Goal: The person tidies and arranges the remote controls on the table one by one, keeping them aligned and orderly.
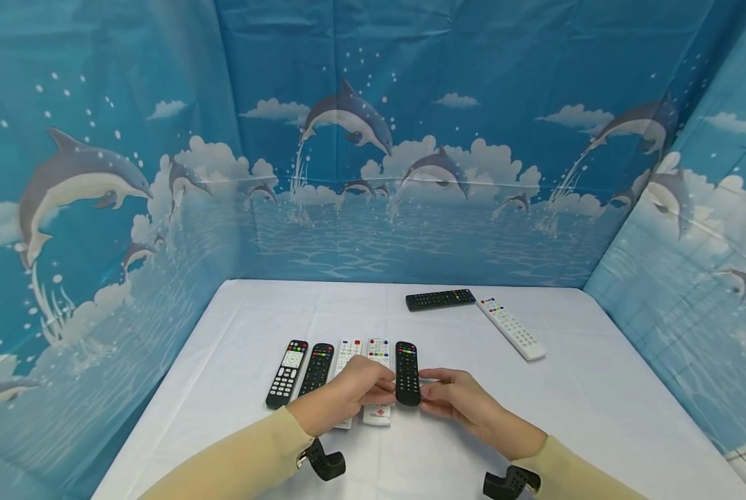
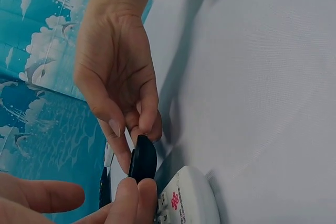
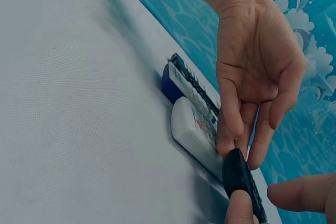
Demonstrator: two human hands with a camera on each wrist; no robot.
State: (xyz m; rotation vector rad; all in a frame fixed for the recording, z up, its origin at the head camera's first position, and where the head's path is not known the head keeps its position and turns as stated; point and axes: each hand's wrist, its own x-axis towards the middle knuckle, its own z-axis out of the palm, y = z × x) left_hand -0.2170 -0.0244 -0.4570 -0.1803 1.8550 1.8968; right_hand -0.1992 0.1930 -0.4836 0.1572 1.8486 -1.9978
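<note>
A black remote control (image 1: pixel 407 373) is upright in the head view, its colored buttons toward the far side. My left hand (image 1: pixel 363 382) touches its left side with the fingertips, reaching over a white remote control with a red logo (image 1: pixel 378 415). From the other side, my right hand (image 1: pixel 457 399) has its fingertips against the right edge. Both wrist views show fingers meeting the black remote's sides, while each hand's thumb stays apart from it. Whether its underside rests on the cloth is hard to tell.
Left of the hands, another white remote (image 1: pixel 349 347), a black remote (image 1: pixel 317 368) and a black remote with white buttons (image 1: pixel 287 375) lie in a row. Farther back lie a black remote (image 1: pixel 440 299) and a long white remote (image 1: pixel 510 328). A white cloth covers the table (image 1: pixel 254 305).
</note>
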